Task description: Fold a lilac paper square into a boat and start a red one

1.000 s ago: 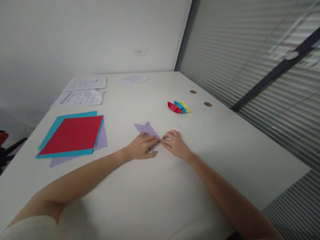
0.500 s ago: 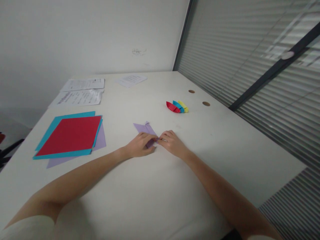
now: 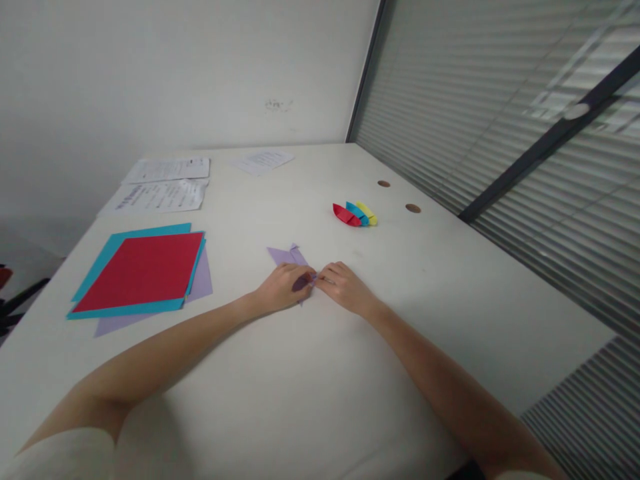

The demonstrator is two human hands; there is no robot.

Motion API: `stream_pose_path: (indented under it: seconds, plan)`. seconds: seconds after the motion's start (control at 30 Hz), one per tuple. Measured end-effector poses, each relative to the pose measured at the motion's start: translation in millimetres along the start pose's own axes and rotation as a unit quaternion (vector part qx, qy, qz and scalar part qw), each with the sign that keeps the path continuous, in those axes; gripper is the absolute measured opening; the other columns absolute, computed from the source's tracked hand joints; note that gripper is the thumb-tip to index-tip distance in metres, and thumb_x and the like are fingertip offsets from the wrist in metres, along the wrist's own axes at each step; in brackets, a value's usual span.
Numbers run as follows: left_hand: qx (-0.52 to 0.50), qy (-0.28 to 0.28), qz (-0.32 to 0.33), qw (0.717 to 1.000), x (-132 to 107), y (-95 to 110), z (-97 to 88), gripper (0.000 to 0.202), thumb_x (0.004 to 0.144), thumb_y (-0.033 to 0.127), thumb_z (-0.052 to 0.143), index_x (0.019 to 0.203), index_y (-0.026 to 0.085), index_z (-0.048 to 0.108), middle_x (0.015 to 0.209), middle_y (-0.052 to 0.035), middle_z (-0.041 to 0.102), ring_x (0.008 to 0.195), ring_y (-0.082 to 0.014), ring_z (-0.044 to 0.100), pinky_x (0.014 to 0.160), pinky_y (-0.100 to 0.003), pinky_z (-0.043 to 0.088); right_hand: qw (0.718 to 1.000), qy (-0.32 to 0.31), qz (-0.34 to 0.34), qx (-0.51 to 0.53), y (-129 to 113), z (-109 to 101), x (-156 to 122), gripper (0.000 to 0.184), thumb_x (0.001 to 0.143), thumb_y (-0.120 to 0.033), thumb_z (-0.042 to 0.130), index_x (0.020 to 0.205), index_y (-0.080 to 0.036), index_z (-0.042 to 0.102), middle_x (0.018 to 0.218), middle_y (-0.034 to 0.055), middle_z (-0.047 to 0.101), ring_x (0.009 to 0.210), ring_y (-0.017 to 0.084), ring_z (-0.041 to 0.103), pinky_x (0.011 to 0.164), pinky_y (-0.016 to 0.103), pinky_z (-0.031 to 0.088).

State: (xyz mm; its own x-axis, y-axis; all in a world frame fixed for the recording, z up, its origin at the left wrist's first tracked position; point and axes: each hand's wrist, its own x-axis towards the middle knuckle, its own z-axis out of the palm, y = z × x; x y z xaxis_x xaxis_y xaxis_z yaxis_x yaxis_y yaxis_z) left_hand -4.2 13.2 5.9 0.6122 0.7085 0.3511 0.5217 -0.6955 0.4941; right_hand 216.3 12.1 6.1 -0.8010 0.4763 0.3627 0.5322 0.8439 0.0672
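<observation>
A partly folded purple paper [image 3: 289, 256] lies on the white table [image 3: 310, 373], near its middle. My left hand [image 3: 283, 287] is curled over the near end of the paper, fingers pinched on it. My right hand [image 3: 344, 288] meets it from the right, fingertips pinching the same corner. The paper's near part is hidden under both hands; its far point sticks out beyond my left hand.
A stack of red, blue and purple paper sheets [image 3: 143, 272] lies to the left. Three folded paper pieces, red, blue and yellow [image 3: 355, 213], sit farther back. Printed sheets [image 3: 163, 187] lie at the far left. Two round holes [image 3: 413, 208] are near the blinds on the right.
My left hand's fingers have curled tighter over the purple paper, lifting its near corner. My right hand has drawn slightly left to meet them.
</observation>
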Motion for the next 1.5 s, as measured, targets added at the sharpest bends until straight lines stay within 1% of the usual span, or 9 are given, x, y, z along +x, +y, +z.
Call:
stream_pose_path:
  seconds: [0.13,0.3,0.43,0.53,0.7,0.83,1.0,1.2,1.5]
  plan:
    - [0.047,-0.003,-0.009,0.999,4.7,1.5,3.6,0.025,0.084,0.023,0.058,0.108,0.019,0.063,0.098,-0.0058,0.074,0.092,-0.0222,0.069,0.085,-0.038,0.050,0.999,0.011,0.035,0.018,0.1,1.9,1.5,0.025,0.098,-0.019,0.046,0.090,-0.018,0.070,0.090,0.0084,0.067,0.088,0.020,0.053,0.080,0.035,0.039]
    - [0.096,0.018,0.031,0.995,5.6,-2.4,8.2,0.016,0.091,0.022,0.054,0.103,0.019,0.064,0.092,-0.0060,0.074,0.086,-0.0214,0.069,0.080,-0.036,0.047,0.993,0.031,0.090,0.070,-1.5,2.9,3.6,0.024,0.097,-0.024,0.050,0.088,-0.016,0.070,0.087,0.0079,0.067,0.085,0.020,0.054,0.079,0.035,0.039]
    - [0.085,0.036,0.031,0.995,4.4,-7.8,10.9,0.015,0.093,0.025,0.054,0.099,0.018,0.066,0.089,-0.0061,0.074,0.082,-0.0201,0.068,0.078,-0.034,0.047,0.983,0.038,0.128,0.122,-0.9,8.0,2.0,0.015,0.092,-0.029,0.060,0.092,-0.018,0.070,0.090,0.0058,0.068,0.088,0.019,0.056,0.081,0.034,0.038]
    - [0.058,0.027,0.044,0.997,2.6,-10.5,10.3,0.016,0.093,0.025,0.055,0.100,0.017,0.067,0.095,-0.0070,0.073,0.088,-0.0191,0.067,0.080,-0.032,0.048,0.977,0.049,0.151,0.142,2.2,12.5,-1.6,0.012,0.091,-0.027,0.062,0.091,-0.021,0.073,0.088,0.0045,0.068,0.087,0.018,0.057,0.080,0.034,0.037]
    - [0.077,-0.010,0.073,0.994,-2.6,-11.8,6.3,0.021,0.092,0.021,0.054,0.104,0.018,0.070,0.111,-0.0086,0.070,0.103,-0.0198,0.065,0.091,-0.035,0.047,0.977,0.048,0.134,0.160,7.0,12.2,-8.0,0.017,0.093,-0.029,0.059,0.090,-0.024,0.075,0.087,0.0044,0.068,0.087,0.018,0.056,0.079,0.034,0.038]
    - [0.089,-0.021,0.082,0.992,-5.0,-10.5,4.6,0.024,0.093,0.021,0.052,0.109,0.018,0.070,0.114,-0.0095,0.069,0.106,-0.0203,0.063,0.092,-0.037,0.046,0.979,0.042,0.132,0.150,5.9,7.4,-8.6,0.018,0.093,-0.031,0.058,0.092,-0.023,0.074,0.089,0.0048,0.068,0.088,0.019,0.056,0.080,0.035,0.039]
    - [0.075,-0.014,0.074,0.994,-3.0,-8.8,4.3,0.023,0.091,0.019,0.054,0.106,0.018,0.071,0.111,-0.0093,0.070,0.103,-0.0205,0.064,0.092,-0.037,0.047,0.987,0.032,0.097,0.121,4.7,5.6,-5.6,0.021,0.095,-0.033,0.055,0.102,-0.025,0.073,0.089,0.0055,0.067,0.088,0.019,0.055,0.080,0.035,0.040]
    - [0.049,-0.002,0.061,0.997,-0.7,-11.0,6.4,0.020,0.090,0.020,0.057,0.101,0.018,0.073,0.107,-0.0087,0.071,0.101,-0.0204,0.065,0.090,-0.037,0.047,0.995,0.025,0.062,0.070,5.1,5.7,-2.1,0.026,0.098,-0.029,0.048,0.096,-0.023,0.073,0.086,0.0068,0.066,0.085,0.020,0.053,0.078,0.035,0.038]
    - [0.079,0.017,0.051,0.995,4.2,-6.7,8.0,0.012,0.088,0.022,0.061,0.088,0.017,0.072,0.089,-0.0076,0.071,0.085,-0.0199,0.065,0.077,-0.033,0.048,0.989,0.029,0.113,0.094,-1.7,4.6,3.8,0.026,0.099,-0.027,0.046,0.092,-0.019,0.070,0.088,0.0065,0.068,0.085,0.019,0.055,0.080,0.036,0.037]
